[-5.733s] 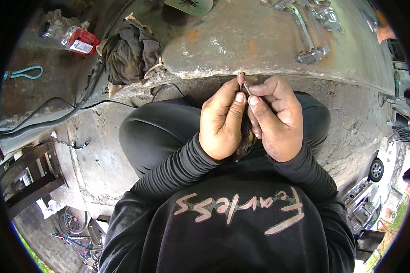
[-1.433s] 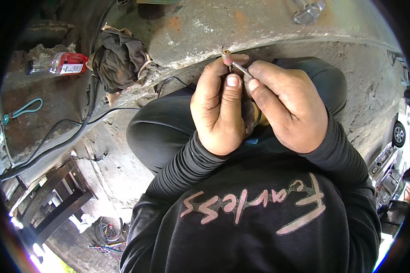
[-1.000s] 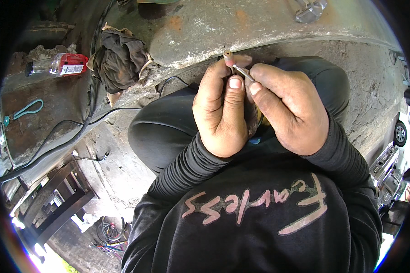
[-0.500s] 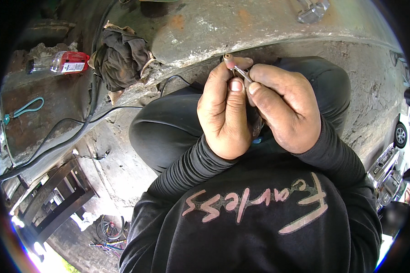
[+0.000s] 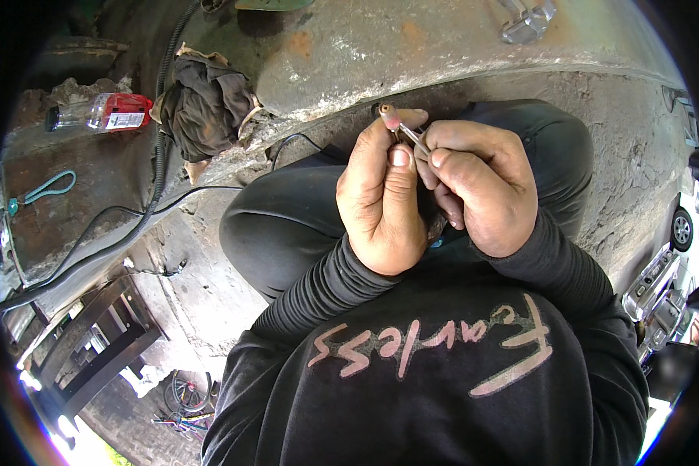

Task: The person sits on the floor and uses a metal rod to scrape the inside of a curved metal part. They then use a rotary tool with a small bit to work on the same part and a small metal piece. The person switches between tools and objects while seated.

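Observation:
My left hand (image 5: 382,203) is closed, thumb up, around a small part with a brass-coloured ring (image 5: 384,109) at its upper end. Most of that part is hidden by my fingers. Pinched between the thumb and fingers of my right hand (image 5: 485,186) is a thin silvery metal rod (image 5: 412,135). It slants up to the left, its tip by my left fingertips, just below the ring. Whether the tip touches the part I cannot tell. Both hands are close together over my lap.
Ahead runs a worn concrete ledge (image 5: 349,58) with a clear plastic piece (image 5: 526,22). To the left are a crumpled dark cloth (image 5: 207,109), a red-labelled bottle (image 5: 109,113), a black corrugated hose (image 5: 161,147) and a teal cord loop (image 5: 50,186).
My right hand has shifted slightly left and its lower fingers have curled differently. The rod has turned a little and stays by the left fingertips. The left hand has barely moved.

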Demonstrator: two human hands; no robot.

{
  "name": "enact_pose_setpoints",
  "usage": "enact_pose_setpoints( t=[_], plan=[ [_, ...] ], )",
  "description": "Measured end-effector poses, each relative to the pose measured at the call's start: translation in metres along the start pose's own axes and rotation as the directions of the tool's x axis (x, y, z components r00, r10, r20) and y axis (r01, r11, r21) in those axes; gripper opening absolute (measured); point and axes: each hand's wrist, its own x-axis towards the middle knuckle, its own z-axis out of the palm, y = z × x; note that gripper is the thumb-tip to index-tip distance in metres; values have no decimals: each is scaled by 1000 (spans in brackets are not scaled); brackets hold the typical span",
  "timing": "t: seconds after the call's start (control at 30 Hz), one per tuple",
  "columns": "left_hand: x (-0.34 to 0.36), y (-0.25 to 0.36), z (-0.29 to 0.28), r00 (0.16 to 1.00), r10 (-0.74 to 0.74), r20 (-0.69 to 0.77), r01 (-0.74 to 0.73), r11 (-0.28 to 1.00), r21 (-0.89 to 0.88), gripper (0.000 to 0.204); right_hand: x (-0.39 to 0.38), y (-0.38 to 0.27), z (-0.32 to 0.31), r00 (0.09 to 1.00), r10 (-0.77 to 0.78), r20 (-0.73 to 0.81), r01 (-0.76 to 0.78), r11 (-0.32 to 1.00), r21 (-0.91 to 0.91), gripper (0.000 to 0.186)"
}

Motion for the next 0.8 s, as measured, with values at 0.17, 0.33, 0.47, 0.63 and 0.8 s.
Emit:
enact_pose_setpoints(
  t=[0.17,0.33,0.47,0.63,0.8],
  plan=[
    [0,0,2,1000,1,5,-1,999,-40,30,-2,-3,0,998,68,-3,-67,991,112,25],
    [0,-1,3,997,78,-22,-77,997,25,28,-4,-6,-4,986,163,29,-166,967,195,23],
    [1,-1,-1,994,104,29,-105,994,38,29,-4,-7,-6,989,133,63,-146,948,282,20],
    [3,-1,-2,985,166,42,-169,983,73,30,-6,-6,-7,989,128,74,-143,954,265,22],
    [2,1,-4,990,129,61,-134,988,82,30,-6,-5,-6,992,105,68,-119,956,267,25]
  ],
)
